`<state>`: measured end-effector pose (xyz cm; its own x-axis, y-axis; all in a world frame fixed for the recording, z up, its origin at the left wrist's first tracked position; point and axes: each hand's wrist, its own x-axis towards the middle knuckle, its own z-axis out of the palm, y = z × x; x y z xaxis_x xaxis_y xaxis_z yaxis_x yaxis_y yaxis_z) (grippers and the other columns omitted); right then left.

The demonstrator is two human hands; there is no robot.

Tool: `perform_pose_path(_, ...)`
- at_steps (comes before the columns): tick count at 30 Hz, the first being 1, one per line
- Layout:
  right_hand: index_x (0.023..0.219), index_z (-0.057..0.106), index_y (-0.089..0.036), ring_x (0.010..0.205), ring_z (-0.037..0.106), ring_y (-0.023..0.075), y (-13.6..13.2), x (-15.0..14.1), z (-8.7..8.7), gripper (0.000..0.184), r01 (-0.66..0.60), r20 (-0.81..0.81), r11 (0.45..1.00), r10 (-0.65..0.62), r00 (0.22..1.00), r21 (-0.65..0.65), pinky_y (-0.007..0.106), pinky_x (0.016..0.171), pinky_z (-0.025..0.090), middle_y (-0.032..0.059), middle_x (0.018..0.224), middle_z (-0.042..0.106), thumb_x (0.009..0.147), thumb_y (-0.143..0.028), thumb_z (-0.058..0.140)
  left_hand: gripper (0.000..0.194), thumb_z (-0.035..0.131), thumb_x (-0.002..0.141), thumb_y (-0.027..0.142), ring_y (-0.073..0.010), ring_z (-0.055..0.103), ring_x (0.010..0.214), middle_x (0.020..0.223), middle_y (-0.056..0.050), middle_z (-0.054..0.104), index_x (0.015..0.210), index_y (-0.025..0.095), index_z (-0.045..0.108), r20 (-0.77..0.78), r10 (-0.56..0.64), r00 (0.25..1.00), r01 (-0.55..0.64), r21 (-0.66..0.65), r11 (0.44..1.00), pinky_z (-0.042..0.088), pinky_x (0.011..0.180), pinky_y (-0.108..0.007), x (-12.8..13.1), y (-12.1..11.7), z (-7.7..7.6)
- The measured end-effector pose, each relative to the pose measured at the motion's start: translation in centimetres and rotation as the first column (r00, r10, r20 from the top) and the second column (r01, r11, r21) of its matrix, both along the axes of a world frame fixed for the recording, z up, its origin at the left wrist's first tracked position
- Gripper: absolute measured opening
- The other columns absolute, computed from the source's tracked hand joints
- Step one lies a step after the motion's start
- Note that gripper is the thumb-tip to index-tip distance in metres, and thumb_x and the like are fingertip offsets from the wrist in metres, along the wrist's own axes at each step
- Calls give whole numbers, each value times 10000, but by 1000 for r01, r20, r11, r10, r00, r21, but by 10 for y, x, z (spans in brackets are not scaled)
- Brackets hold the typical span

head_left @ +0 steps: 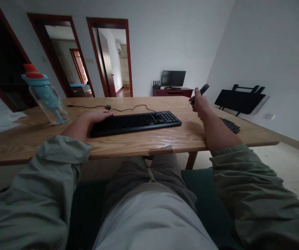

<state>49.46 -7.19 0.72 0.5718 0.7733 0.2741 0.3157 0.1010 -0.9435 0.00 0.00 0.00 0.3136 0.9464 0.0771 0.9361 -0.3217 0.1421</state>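
At the far left of the long light-wood table (128, 139), left of the flat black computer keyboard (135, 122), lies some white paper (0, 121). Nearer the keyboard, still to its left, a clear plastic drinking bottle with a turquoise lid and red cap (45, 95) stands on the tabletop. The left hand (97, 115) lies palm-down at the keyboard's left end, fingers loose and spread flat, touching its edge and gripping nothing. A thin black cable (128, 108) runs along the table just behind the keyboard. Right of the keyboard, the right hand (198, 101) is raised above the table, fingers curled around a slim dark remote-like object (204, 89) that sticks up and away from the fist. Behind the forearm, further right of the keyboard, a second dark keyboard-like slab (230, 125) rests near the table's edge. Beyond it, a folded black table (239, 100) leans on the wall.
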Motion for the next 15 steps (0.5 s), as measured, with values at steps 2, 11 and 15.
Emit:
perform_pose_path(2,794,560,-194,519,409,111,-3,-12,-1,565,-60,33,998,59,998,32,244,481,347,9,577,476,1025,-674,373,586,431,895,563,-262,645,1241,1326,-48,722,1229,231,780,-15,-23,1000,23,4,1000,477,1065,-286,-3,4,-1)
perform_pose_path(11,962,599,-176,525,585,108,-1,-63,17,315,-338,103,941,339,935,-22,226,454,514,46,793,666,923,-468,712,559,478,896,540,-285,666,1206,1316,-92,725,1231,204,773,23,-37,999,37,11,999,492,1064,-319,-7,10,-5)
perform_pose_path(15,949,596,-152,567,638,122,6,-97,24,181,-438,94,899,437,894,-10,255,524,591,69,820,685,907,-258,737,532,500,875,542,-302,651,1222,1306,-85,731,1192,227,788,58,-44,997,44,7,999,493,1074,-351,-9,12,-6)
